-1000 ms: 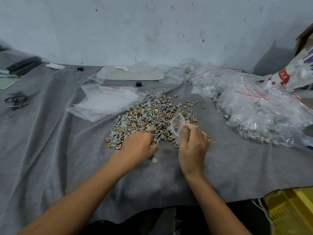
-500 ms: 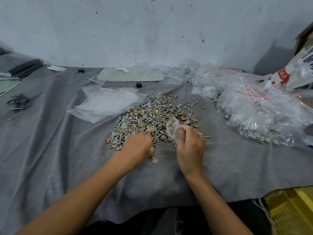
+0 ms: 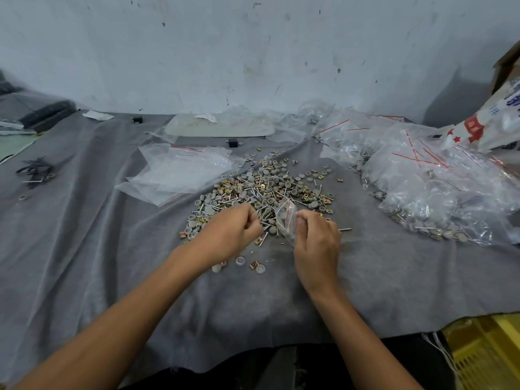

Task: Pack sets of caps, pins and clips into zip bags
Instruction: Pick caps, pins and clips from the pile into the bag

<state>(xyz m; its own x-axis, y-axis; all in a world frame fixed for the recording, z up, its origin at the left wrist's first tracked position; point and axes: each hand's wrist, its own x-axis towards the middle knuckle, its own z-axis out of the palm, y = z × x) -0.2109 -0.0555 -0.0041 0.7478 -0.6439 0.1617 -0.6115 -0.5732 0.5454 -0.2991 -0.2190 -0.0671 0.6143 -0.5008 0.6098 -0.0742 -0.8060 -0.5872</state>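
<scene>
At the far left a black bundle of thin wires (image 3: 33, 171) lies on the grey felt cloth (image 3: 98, 249) that covers the table. Further right, a flat stack of empty clear zip bags with red seal stripes (image 3: 180, 173) rests just beside a heap of grey round caps, thin metal pins and brass square clips (image 3: 270, 187). The left hand (image 3: 230, 232) sits on the near edge of this heap with its fingers curled under; whether it holds any pieces cannot be told. A few stray grey caps (image 3: 260, 268) lie on the cloth just in front of it. The right hand (image 3: 318, 243) pinches a small clear zip bag with a red stripe (image 3: 287, 218), held tilted over the heap's near side, close to the left hand. To the right is a big pile of filled clear zip bags (image 3: 436, 187). Behind it leans a white sack (image 3: 489, 122) printed with red stars, a red patch and blue characters, too blurred to read. A yellow plastic crate (image 3: 484, 358) shows at the lower right.
</scene>
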